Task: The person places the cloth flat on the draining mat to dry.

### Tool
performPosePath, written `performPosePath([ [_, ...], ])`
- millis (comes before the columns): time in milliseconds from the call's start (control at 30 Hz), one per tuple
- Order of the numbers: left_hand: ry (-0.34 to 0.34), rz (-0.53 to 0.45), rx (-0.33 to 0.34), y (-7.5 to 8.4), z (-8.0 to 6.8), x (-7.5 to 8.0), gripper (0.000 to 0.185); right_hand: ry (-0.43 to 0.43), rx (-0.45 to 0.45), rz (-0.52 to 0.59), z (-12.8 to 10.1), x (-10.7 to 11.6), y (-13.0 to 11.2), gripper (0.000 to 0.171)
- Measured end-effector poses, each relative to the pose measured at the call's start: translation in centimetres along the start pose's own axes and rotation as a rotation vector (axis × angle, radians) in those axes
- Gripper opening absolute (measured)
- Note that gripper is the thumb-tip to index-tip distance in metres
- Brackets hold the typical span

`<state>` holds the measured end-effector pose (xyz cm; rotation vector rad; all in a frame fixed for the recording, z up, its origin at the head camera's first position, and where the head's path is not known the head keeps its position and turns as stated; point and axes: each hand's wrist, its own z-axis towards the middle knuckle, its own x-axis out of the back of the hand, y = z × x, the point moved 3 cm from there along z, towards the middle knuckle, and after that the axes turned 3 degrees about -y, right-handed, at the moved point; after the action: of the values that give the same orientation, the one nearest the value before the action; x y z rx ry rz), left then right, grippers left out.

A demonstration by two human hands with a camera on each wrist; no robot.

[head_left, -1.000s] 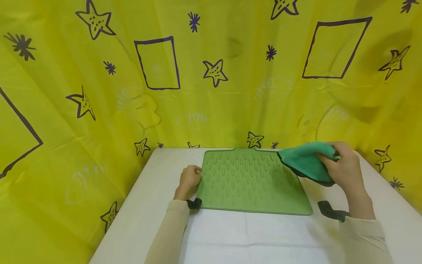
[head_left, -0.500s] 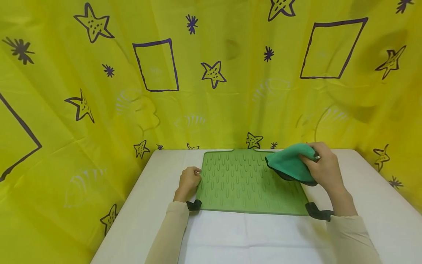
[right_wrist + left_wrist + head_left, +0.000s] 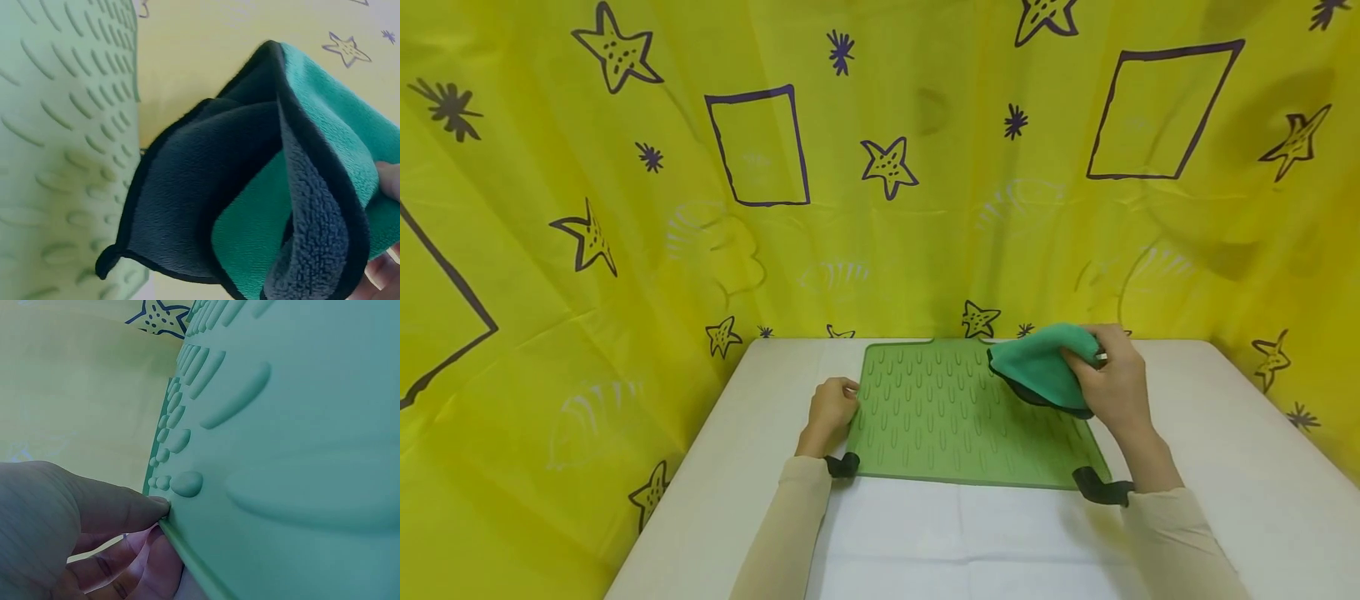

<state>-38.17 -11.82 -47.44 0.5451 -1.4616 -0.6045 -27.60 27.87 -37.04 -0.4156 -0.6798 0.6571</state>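
Note:
A green silicone mat (image 3: 932,417) with rows of raised ridges is in the middle of the table. My left hand (image 3: 833,406) pinches its left edge; in the left wrist view the thumb (image 3: 119,509) lies on the ridged face of the mat (image 3: 300,425) and the fingers curl behind the rim. My right hand (image 3: 1116,379) grips a folded microfibre cloth (image 3: 1041,362), green on one side and dark grey with black edging on the other. The cloth hangs in front of the mat's right part. In the right wrist view, the cloth (image 3: 250,175) appears apart from most of the mat's surface.
A white table (image 3: 1240,433) lies under everything, with a creased white cover (image 3: 917,533) at the front. Behind and to both sides hangs a yellow curtain (image 3: 880,242) with drawn stars and rectangles. Dark wrist mounts (image 3: 1097,486) stick out from my wrists.
My right hand has carried the cloth leftward, from beyond the mat's right edge to over its right part. The left hand keeps its place at the mat's edge.

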Motion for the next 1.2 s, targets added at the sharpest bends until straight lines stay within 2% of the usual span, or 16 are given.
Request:
performPosePath([
  [333, 0.005, 0.006, 0.013, -0.3, 0.2, 0.1, 0.033, 0.063, 0.015, 0.068, -0.3, -2.4, -0.8, 0.021],
  [600, -0.001, -0.015, -0.003, 0.0, 0.1, 0.2, 0.032, 0.090, 0.007, 0.130, 0.2, -3.9, -1.8, 0.020],
  [767, 0.002, -0.018, 0.015, 0.0, -0.2, 0.2, 0.031, 0.063, 0.001, 0.136, 1.3, -5.5, -1.9, 0.020],
  [1200, 0.004, -0.019, 0.007, 0.0, -0.2, 0.2, 0.030, -0.006, 0.007, 0.307, 4.2, -9.5, -2.8, 0.023],
])
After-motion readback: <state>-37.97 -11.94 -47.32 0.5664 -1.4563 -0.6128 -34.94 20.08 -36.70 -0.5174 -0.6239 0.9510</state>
